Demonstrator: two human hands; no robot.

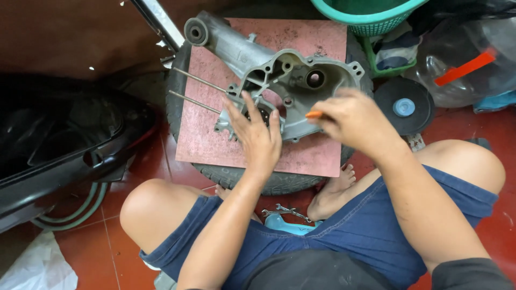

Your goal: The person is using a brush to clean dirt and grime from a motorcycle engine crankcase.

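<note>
On the red tiled floor [473,134], a person sits cross-legged before a tyre [279,180] lying flat, with a pinkish board [207,134] laid over it as a low work surface. A grey metal engine casing [301,80] rests on the board, open side up, its long arm reaching toward the upper left and two thin rods [196,88] sticking out from its left end. Lying flat like this, the casing seems steady and its inner openings face the person.

The left hand [258,134] presses down on the near left part of the casing, fingers [250,104] spread wide over a round dark opening, apparently to hold the part in place. The right hand [352,118] hovers just right of it, over the casing's near edge, fingers curled together around a tool with an orange handle [313,114]; only the handle's tip shows, so the working end cannot be made out.

A black round disc [404,107] with a pale blue centre lies just right of the tyre. A green basket [371,16] stands beyond the board, and clear plastic bags [467,59] lie at the upper right. A small wrench [285,211] sits on the floor between the person's legs, near a bare foot [333,196]. A black scooter body panel [64,139] fills the left side.
</note>
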